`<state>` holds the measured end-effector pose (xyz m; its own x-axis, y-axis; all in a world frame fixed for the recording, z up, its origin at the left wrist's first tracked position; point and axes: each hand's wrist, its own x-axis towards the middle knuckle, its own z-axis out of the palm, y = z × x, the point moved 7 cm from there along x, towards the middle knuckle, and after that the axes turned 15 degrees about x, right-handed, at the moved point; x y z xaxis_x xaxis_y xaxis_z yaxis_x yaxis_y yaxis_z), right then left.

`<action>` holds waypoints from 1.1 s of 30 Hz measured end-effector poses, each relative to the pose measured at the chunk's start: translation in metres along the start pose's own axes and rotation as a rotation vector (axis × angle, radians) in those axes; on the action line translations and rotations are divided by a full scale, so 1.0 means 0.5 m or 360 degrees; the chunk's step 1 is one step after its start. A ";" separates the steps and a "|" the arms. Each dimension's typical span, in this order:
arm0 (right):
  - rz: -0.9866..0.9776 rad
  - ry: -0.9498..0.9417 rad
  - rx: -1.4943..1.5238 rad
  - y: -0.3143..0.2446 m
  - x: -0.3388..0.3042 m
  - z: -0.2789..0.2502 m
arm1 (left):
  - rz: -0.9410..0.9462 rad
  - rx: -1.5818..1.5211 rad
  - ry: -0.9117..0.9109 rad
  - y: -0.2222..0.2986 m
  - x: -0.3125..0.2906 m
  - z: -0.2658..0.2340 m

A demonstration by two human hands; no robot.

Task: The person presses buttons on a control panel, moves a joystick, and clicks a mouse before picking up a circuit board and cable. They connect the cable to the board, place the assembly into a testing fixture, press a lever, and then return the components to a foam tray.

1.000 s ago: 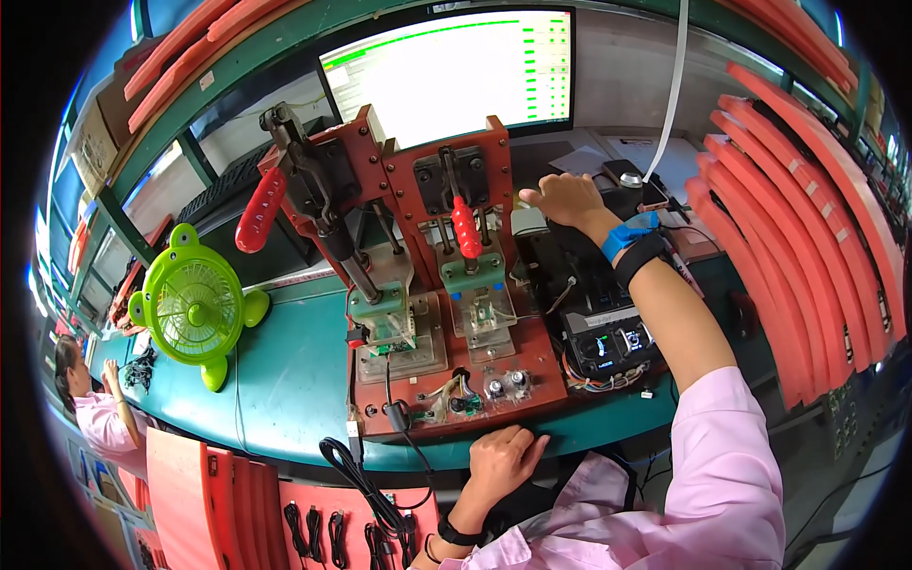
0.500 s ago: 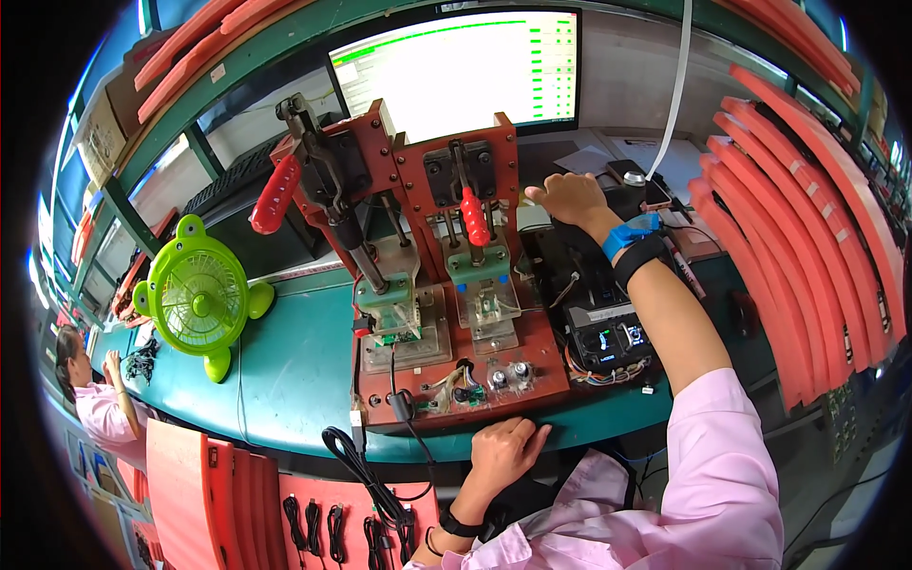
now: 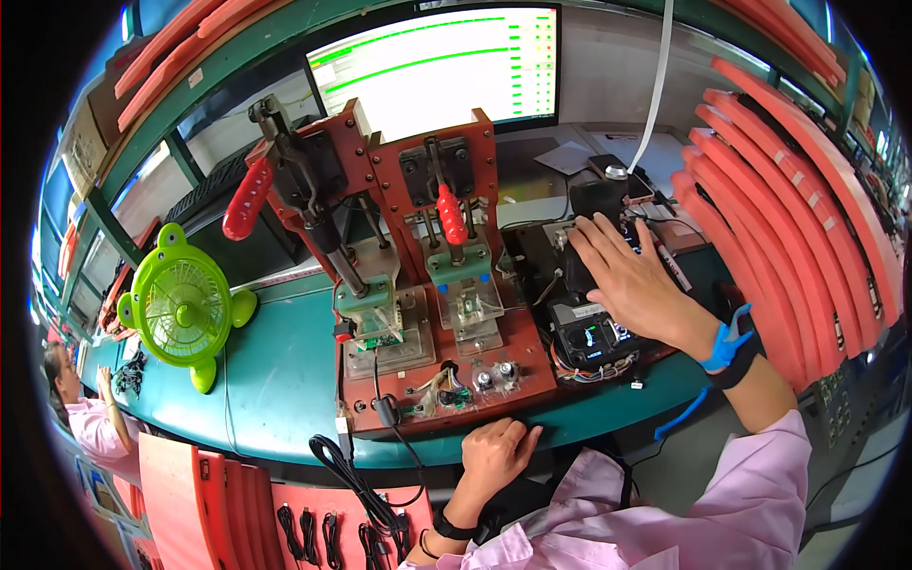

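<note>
My right hand (image 3: 629, 283) reaches over a black electronic device with a small lit screen (image 3: 587, 336), palm down and fingers stretched out. It holds nothing that I can see; whether it touches the device, I cannot tell. A blue strap and a black band circle that wrist. My left hand (image 3: 496, 454) rests loosely curled at the table's front edge, no object showing in it. Just beyond it stands a red test fixture (image 3: 518, 380) with two toggle clamps, whose red handles are a left one (image 3: 249, 199) and a middle one (image 3: 450, 215). A circuit board (image 3: 384, 340) sits beneath the left clamp.
A green fan (image 3: 185, 309) stands on the green table (image 3: 285, 408) at left. Behind the fixture is a lit monitor (image 3: 427, 76). Stacked red foam trays (image 3: 769, 218) rise at right. Black cables (image 3: 331, 541) lie on red foam at lower left. Another person (image 3: 95, 408) sits far left.
My right hand has come back from beyond the device and lowered over it, fingers now spread. The monitor shows an added green row. My left hand stays by the table edge; the view has shifted slightly.
</note>
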<state>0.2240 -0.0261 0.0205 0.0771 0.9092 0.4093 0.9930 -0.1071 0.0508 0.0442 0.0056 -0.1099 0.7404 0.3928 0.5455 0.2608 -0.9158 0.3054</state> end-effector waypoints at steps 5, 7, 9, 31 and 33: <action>0.0063 -0.0143 -0.0005 0.146 0.124 0.108 | 0.0045 0.0058 0.0003 0.018 0.015 0.006; -0.0012 -0.0420 0.0050 0.119 0.187 0.076 | 0.0026 0.0098 0.0003 0.009 0.010 0.004; 0.0175 -0.0474 0.0146 0.150 0.210 0.055 | 0.0015 0.0088 0.0005 0.009 0.006 0.005; 0.0447 -0.0483 0.0490 0.192 0.083 0.069 | 0.0027 0.0104 0.0046 0.010 0.005 -0.002; 0.0480 -0.0673 0.0437 0.196 0.151 0.073 | 0.0047 0.0069 0.0036 0.014 0.009 0.002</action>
<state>0.3306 0.0468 0.0231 0.3330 0.9424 -0.0330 0.9043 -0.3290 -0.2721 0.0499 0.0007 -0.1061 0.7342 0.3669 0.5713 0.2660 -0.9296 0.2552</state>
